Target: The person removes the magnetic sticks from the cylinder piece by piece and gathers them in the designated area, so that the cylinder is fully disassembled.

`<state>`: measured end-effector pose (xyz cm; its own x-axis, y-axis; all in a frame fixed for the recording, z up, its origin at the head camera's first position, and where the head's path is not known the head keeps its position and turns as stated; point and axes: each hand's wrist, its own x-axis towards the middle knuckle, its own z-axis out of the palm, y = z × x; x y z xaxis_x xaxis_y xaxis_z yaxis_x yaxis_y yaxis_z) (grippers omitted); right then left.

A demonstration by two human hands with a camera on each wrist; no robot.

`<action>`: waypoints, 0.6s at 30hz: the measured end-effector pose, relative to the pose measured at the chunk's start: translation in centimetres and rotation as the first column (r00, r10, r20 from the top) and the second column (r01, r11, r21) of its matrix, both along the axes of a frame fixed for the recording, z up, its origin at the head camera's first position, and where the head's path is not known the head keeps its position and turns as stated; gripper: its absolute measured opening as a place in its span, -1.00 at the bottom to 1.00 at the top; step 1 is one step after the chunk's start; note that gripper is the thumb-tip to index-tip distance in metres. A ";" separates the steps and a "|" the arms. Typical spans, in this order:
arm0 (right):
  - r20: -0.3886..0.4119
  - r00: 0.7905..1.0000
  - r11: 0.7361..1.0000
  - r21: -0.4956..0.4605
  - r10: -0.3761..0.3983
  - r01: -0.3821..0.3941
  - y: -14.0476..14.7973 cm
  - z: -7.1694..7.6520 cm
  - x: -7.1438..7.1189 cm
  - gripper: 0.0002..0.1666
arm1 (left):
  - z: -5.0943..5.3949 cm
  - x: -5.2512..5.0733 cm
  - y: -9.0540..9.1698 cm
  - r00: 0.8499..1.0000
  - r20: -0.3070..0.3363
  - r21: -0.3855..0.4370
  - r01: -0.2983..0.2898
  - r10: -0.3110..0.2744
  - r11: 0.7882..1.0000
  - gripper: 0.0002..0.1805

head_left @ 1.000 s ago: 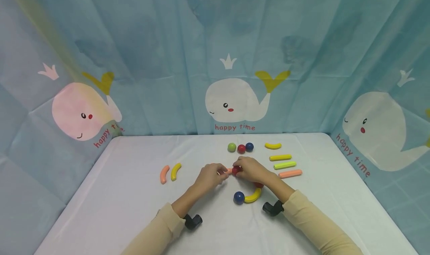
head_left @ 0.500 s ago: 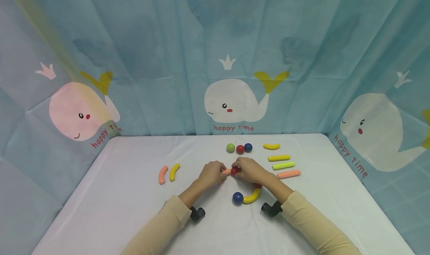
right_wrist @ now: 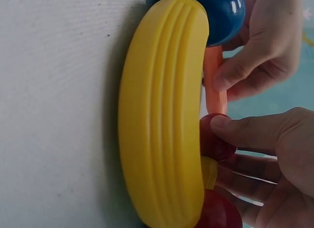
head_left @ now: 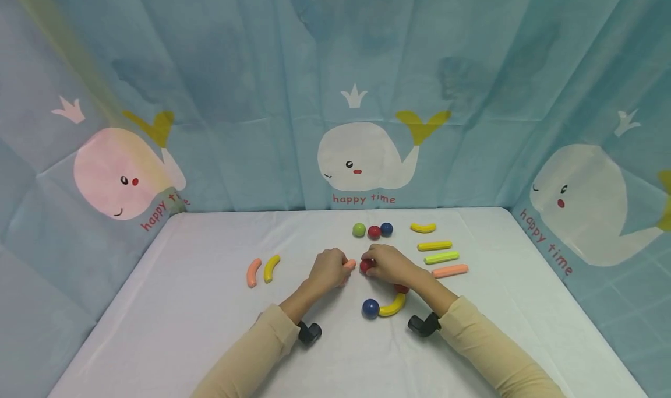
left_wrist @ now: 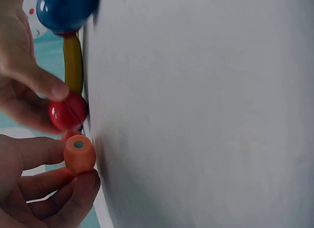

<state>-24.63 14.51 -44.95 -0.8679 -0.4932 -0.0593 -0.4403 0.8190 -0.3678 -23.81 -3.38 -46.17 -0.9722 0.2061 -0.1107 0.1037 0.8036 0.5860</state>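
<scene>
My left hand (head_left: 327, 270) pinches an orange rod (left_wrist: 80, 157) between thumb and fingers; its end facing the left wrist camera shows a round metal disc. My right hand (head_left: 390, 264) pinches a red ball (right_wrist: 216, 139) just to the right of the rod. In the head view, a small gap parts the rod's tip from this ball. From the pinched ball a yellow piece (right_wrist: 209, 171), mostly hidden by my right hand, leads to a second red ball (right_wrist: 219, 211). A curved yellow rod (head_left: 393, 306) joins that ball to a large blue ball (head_left: 370, 309).
Green (head_left: 359, 229), red (head_left: 374, 232) and blue (head_left: 386, 229) balls sit at the back. A curved yellow rod (head_left: 423, 228) and straight yellow (head_left: 434, 246), lime (head_left: 441, 258) and orange (head_left: 449, 271) rods lie right. Curved orange (head_left: 253, 273) and yellow (head_left: 272, 268) rods lie left.
The orange rod's tip met the red ball earlier; now it stands slightly apart, the left hand having drawn back a little. The right hand keeps its pinch on the red ball.
</scene>
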 end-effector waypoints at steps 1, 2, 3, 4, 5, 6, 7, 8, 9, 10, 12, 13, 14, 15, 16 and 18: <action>0.001 1.000 1.000 0.003 0.000 0.000 0.0 0.0 0.0 -0.59 | 0.0 0.0 -0.2 1.000 -0.009 0.001 -0.008 0.008 1.000 -0.77; 0.004 1.000 1.000 0.003 -0.004 0.004 0.0 0.0 0.0 -0.59 | 0.1 -0.1 -0.5 1.000 -0.012 0.002 -0.018 0.018 1.000 -0.77; 0.006 1.000 1.000 0.003 -0.007 0.007 0.1 0.1 0.0 -0.59 | 0.2 -0.1 -0.8 1.000 -0.017 0.000 -0.024 0.024 1.000 -0.77; 0.010 1.000 1.000 0.003 -0.011 0.011 0.1 0.1 0.0 -0.58 | 0.3 -0.1 -1.1 0.999 -0.010 0.006 -0.032 0.032 0.999 -0.76; 0.012 1.000 1.000 0.003 -0.014 0.014 0.2 0.0 0.0 -0.58 | 0.5 -0.2 -1.5 0.999 -0.002 0.003 -0.038 0.038 0.999 -0.74; 0.014 1.000 1.000 0.003 -0.016 0.016 0.2 0.0 -0.1 -0.58 | 0.6 -0.2 -1.9 0.999 0.011 -0.002 -0.041 0.041 0.999 -0.73; 0.016 1.000 1.000 0.002 -0.018 0.017 0.2 0.0 -0.1 -0.58 | 0.8 -0.2 -2.4 0.999 0.022 -0.010 -0.043 0.044 0.999 -0.72; 0.017 1.000 1.000 0.000 -0.018 0.018 0.2 0.0 -0.1 -0.58 | 1.0 -0.3 -2.8 0.998 0.034 -0.020 -0.047 0.048 0.999 -0.71; 0.017 1.000 1.000 0.000 -0.016 0.016 0.2 0.0 -0.2 -0.58 | 1.2 -0.3 -3.4 0.998 0.040 -0.028 -0.051 0.052 0.998 -0.70; 0.016 1.000 1.000 -0.001 -0.015 0.015 0.2 0.0 -0.2 -0.57 | 1.3 -0.4 -3.9 0.997 0.049 -0.034 -0.057 0.059 0.998 -0.68; 0.015 1.000 1.000 -0.002 -0.013 0.013 0.2 -0.1 -0.2 -0.57 | 1.6 -0.4 -5.0 0.997 0.048 -0.041 -0.062 0.064 0.997 -0.68; 0.015 1.000 1.000 -0.003 -0.013 0.013 0.2 -0.1 -0.2 -0.57 | 1.7 -0.5 -5.6 0.997 0.044 -0.044 -0.067 0.069 0.997 -0.68; 0.017 1.000 1.000 -0.005 -0.013 0.013 0.2 -0.1 -0.2 -0.57 | 1.8 -0.5 -6.2 0.997 0.038 -0.044 -0.071 0.073 0.996 -0.68; 0.018 1.000 1.000 -0.005 -0.012 0.012 0.3 -0.1 -0.2 -0.57 | 1.9 -0.6 -6.8 0.996 0.036 -0.041 -0.076 0.078 0.996 -0.69; 0.020 1.000 1.000 -0.007 -0.012 0.012 0.3 -0.1 -0.2 -0.57 | 1.9 -0.7 -7.4 0.996 0.032 -0.044 -0.080 0.082 0.996 -0.69; 0.024 1.000 1.000 -0.009 -0.013 0.013 0.3 -0.1 -0.1 -0.57 | 1.8 -0.8 -8.4 0.995 0.032 -0.055 -0.093 0.095 0.994 -0.69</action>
